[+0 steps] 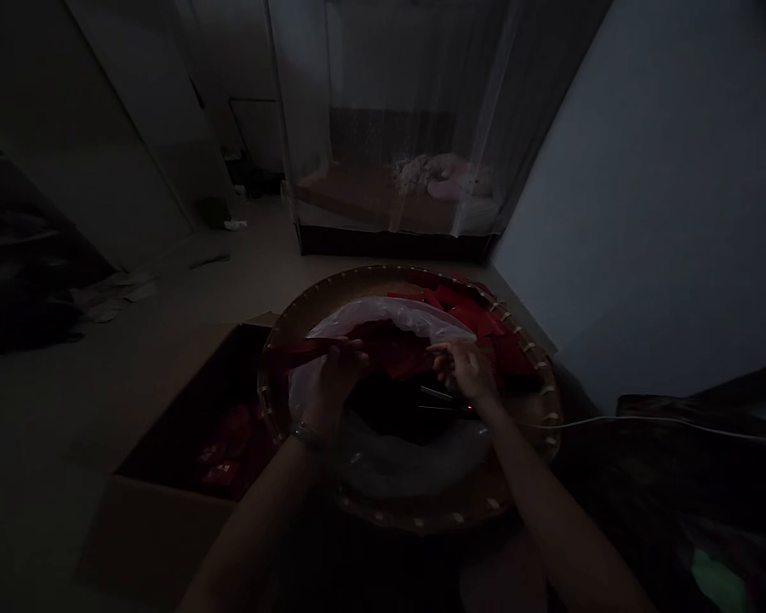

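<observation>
The scene is dim. In front of me is a round woven basket tray, and inside it lies a pale translucent plastic bag with its mouth spread wide. My left hand pinches a flat red strip that sticks out to the left over the bag. Above the bag's right side, my right hand has its fingers curled together; what they hold, if anything, is too dark to make out. Dark red pieces lie within the bag. Below my right hand sits a dark tool with thin bright metal edges and a small red light.
Flat red pieces are heaped along the tray's far right side. A cardboard box holding red packets stands at left. A white cable runs off right. Beyond are a netted bed and a pale wall.
</observation>
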`<move>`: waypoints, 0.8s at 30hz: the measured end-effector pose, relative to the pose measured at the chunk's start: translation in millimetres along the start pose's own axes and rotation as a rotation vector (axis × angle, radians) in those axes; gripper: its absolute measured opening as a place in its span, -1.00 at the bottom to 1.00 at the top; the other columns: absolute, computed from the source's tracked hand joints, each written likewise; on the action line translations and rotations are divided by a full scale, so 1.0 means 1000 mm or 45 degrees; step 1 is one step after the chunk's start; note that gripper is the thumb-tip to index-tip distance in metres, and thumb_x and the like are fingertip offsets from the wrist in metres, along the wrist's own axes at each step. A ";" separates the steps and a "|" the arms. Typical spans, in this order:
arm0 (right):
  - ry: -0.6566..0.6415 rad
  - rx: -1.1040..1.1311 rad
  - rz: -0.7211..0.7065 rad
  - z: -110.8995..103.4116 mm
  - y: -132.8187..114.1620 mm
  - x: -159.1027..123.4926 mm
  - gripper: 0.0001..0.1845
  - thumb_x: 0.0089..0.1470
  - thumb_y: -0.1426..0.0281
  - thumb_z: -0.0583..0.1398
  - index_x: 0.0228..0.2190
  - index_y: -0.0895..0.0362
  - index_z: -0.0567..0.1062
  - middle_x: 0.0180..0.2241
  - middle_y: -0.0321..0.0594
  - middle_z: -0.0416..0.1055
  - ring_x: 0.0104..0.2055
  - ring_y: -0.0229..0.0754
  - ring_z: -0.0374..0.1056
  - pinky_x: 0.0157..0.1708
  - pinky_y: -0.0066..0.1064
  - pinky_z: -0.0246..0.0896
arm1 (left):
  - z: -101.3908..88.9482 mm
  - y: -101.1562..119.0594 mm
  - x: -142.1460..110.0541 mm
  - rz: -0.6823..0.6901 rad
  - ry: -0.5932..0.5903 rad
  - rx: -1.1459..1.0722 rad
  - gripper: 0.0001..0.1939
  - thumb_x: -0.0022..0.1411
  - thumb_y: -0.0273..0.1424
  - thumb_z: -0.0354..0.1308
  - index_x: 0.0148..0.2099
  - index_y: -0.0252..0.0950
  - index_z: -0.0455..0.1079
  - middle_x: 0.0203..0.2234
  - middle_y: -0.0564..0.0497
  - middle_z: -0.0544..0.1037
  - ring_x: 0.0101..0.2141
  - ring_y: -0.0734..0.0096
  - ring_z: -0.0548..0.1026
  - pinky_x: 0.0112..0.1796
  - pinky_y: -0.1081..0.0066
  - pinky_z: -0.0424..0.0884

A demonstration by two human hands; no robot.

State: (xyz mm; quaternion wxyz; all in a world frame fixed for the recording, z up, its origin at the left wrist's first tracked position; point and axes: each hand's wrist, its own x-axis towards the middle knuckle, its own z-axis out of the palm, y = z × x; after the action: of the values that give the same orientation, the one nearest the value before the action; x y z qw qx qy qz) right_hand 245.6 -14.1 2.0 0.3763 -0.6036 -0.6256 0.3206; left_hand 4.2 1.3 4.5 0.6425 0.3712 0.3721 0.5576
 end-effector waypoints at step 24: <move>0.022 -0.688 -0.630 0.022 -0.031 0.001 -0.80 0.05 0.43 0.14 -0.26 0.09 0.52 -0.27 -0.12 0.42 -0.10 -0.02 0.25 -0.06 -0.17 0.17 | 0.010 -0.029 -0.002 0.377 -0.133 0.877 -0.78 0.00 -0.44 0.22 -0.23 -0.22 0.51 -0.27 -0.02 0.58 -0.20 0.28 0.50 -0.07 0.34 0.32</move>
State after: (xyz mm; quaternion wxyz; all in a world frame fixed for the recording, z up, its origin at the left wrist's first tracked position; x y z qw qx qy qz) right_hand 210.6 -14.2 17.5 0.2748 -0.5143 -0.8115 0.0381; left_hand 25.1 -4.1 -16.7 0.4107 0.6432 0.4469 0.4668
